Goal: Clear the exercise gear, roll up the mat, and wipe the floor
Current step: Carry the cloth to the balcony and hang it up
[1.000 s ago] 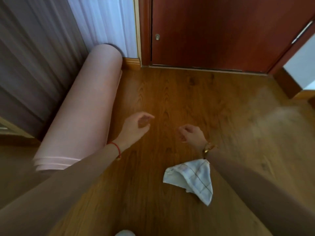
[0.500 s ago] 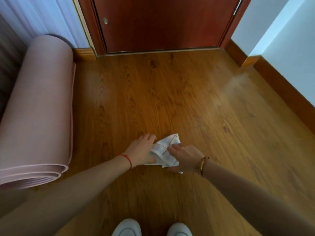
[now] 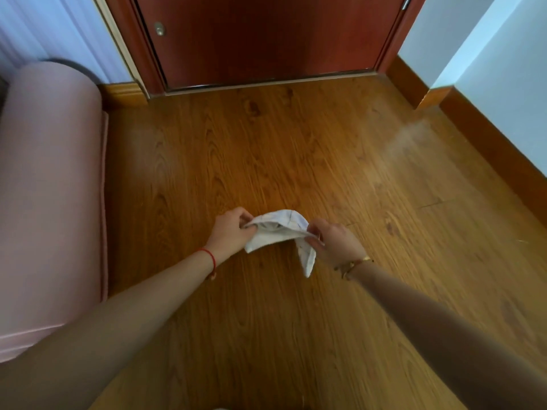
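A white cloth (image 3: pixel 278 230) with thin checked lines hangs between both my hands above the wooden floor (image 3: pixel 296 149). My left hand (image 3: pixel 232 232) pinches its left edge. My right hand (image 3: pixel 334 242) grips its right side, and one corner dangles below that hand. The pink exercise mat (image 3: pixel 50 187) lies rolled up along the left wall, apart from my hands.
A dark red door (image 3: pixel 266 37) stands shut straight ahead. A white curtain (image 3: pixel 53 28) hangs at the back left. A white wall with a brown baseboard (image 3: pixel 488 143) runs along the right. A pale glare patch marks the floor near the right wall.
A second ago the cloth lay on the floor and both hands held nothing. They took hold of it, and now it is lifted and spread between them. The view has swung right.
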{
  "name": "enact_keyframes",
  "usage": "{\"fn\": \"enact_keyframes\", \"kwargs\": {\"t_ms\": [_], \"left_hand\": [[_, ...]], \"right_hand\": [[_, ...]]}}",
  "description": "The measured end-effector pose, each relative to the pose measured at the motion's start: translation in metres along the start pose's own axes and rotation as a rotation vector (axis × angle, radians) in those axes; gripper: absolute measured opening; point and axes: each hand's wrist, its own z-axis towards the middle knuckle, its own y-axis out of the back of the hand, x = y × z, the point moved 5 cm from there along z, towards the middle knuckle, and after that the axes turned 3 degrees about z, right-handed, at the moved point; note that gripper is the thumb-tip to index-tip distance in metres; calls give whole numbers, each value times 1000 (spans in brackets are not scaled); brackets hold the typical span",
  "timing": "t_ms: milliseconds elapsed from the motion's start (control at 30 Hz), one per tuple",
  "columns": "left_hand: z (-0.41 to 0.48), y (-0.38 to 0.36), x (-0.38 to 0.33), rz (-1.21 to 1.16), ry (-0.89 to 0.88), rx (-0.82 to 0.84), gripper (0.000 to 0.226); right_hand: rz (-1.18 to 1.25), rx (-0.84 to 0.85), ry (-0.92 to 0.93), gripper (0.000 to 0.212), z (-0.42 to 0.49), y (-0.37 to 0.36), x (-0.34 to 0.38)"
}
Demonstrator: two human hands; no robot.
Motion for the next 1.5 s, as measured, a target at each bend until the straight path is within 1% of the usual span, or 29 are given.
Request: {"fn": "enact_keyframes", "kwargs": {"t_ms": [100, 200, 333, 433, 567, 733, 867, 967, 1100, 1200, 1333, 1500], "left_hand": [[18, 44, -30, -108, 33, -68, 22], [16, 93, -73, -179, 22, -92, 19], [-11, 171, -153, -195, -28, -91, 20], [-31, 222, -207, -128, -91, -82, 18], [-66, 303, -299, -39, -169, -68, 16], [-112, 396, -430, 7, -312, -28, 15], [-151, 450, -531, 48, -408, -9, 16], [-178, 476, -591, 57, -489, 23, 18], [-206, 498, -657, 46, -621, 39, 19], [-232, 507, -701, 41, -737, 53, 20], [-274, 515, -751, -11, -889, 136, 21], [-342, 512, -804, -87, -1127, 224, 19]], "right_hand": [[112, -63, -108, 15, 23, 51, 7], [224, -146, -187, 13, 28, 115, 20], [303, -205, -241, 17, 15, 218, 50], [361, -279, -291, 19, -1, 283, 66], [444, -396, -393, 18, -39, 388, 86], [498, -480, -452, 16, -99, 531, 115], [460, -550, -475, 16, -149, 640, 136], [452, -633, -493, 15, -187, 706, 146], [438, -740, -534, 16, -239, 767, 151], [415, -829, -563, 16, -289, 797, 161], [399, -989, -628, 16, -375, 823, 187], [417, -1203, -794, 15, -503, 830, 236]]}}
